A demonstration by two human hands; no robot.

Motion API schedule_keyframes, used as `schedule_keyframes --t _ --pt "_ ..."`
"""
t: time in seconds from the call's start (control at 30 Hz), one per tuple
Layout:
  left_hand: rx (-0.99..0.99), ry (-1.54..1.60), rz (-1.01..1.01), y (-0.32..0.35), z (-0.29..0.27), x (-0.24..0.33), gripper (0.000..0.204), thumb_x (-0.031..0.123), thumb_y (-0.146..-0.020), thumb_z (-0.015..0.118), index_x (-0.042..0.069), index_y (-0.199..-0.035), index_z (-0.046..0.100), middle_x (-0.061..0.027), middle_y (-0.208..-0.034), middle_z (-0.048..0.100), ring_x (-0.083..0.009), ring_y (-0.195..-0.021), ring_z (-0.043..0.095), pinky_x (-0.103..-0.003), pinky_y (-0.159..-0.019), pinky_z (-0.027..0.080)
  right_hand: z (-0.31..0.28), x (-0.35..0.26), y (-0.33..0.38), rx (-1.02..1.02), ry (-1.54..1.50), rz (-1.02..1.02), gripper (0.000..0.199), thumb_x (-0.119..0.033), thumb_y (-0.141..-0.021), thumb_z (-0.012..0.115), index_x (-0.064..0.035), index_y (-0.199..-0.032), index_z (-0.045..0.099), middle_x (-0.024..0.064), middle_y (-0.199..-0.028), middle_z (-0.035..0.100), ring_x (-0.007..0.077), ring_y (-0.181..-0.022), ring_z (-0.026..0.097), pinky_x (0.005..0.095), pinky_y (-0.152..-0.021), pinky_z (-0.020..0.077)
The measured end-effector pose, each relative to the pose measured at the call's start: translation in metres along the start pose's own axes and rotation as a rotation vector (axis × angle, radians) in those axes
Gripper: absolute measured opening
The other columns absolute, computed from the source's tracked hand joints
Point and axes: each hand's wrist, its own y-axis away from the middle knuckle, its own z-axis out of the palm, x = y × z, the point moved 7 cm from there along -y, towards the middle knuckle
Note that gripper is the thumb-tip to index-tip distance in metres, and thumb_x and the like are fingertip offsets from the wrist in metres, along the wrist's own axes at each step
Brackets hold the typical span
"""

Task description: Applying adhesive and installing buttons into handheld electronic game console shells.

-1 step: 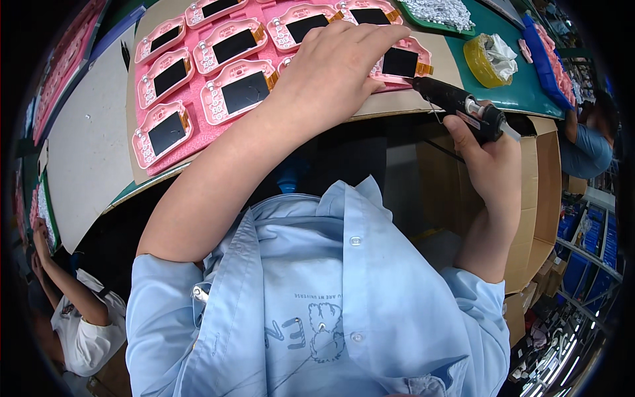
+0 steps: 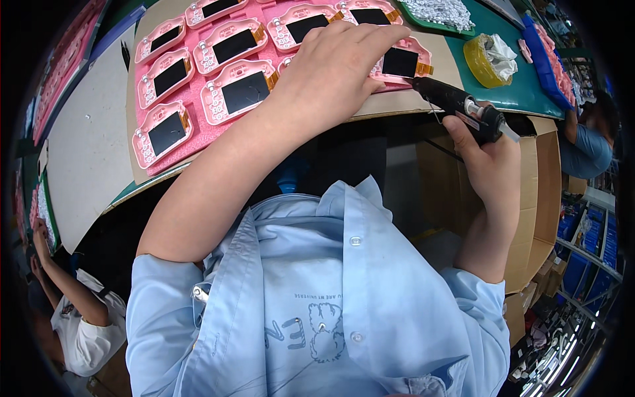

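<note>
My right hand (image 2: 489, 152) is wrapped round a black hot glue gun (image 2: 456, 102), a clear glue stick poking from its back end. The gun's tip meets the lower right corner of a pink plastic shell (image 2: 411, 45) with a black screen (image 2: 400, 63) and an orange ribbon cable (image 2: 424, 69). Over the neighbouring shells lies my left hand (image 2: 337, 66), fingers stretched out and thumb apart, close to that shell's left side. Whether its fingertips press on the shell cannot be made out. More pink shells (image 2: 210, 99) with screens stand in rows on a pink foam mat (image 2: 198, 135), partly covered by my left arm.
Beyond the mat are a green tray (image 2: 436, 26) of small white parts, a yellow tape roll (image 2: 479, 63) stuffed with white material, and a blue bin (image 2: 552, 59) of pink parts. A cardboard box (image 2: 539, 192) stands below the table's right edge. People sit at both sides.
</note>
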Motion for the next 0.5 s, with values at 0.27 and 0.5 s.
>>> schedule_keyframes --t 0.27,0.5 --pt "0.036 0.024 -0.013 -0.001 0.015 -0.011 0.053 0.011 -0.079 0.066 0.013 -0.130 0.051 -0.0074 -0.113 0.064 -0.0274 -0.104 0.058 -0.042 -0.091 0.045 -0.002 0.003 -0.001 0.065 0.024 0.008 0.030 -0.026 -0.084 0.073 0.0010 -0.095 0.067 0.0061 -0.076 0.068 0.0123 -0.059 0.054 0.0229 -0.055 0.0422" --pt "-0.010 0.051 -0.017 -0.005 0.024 -0.016 0.056 0.012 -0.078 0.068 0.010 -0.131 0.050 -0.0099 -0.115 0.063 -0.0274 -0.107 0.057 -0.041 -0.093 0.045 0.006 0.001 -0.016 0.043 -0.110 -0.127 0.034 -0.026 -0.089 0.067 0.0057 -0.100 0.063 0.0115 -0.081 0.068 0.0147 -0.064 0.060 0.0221 -0.059 0.0472"
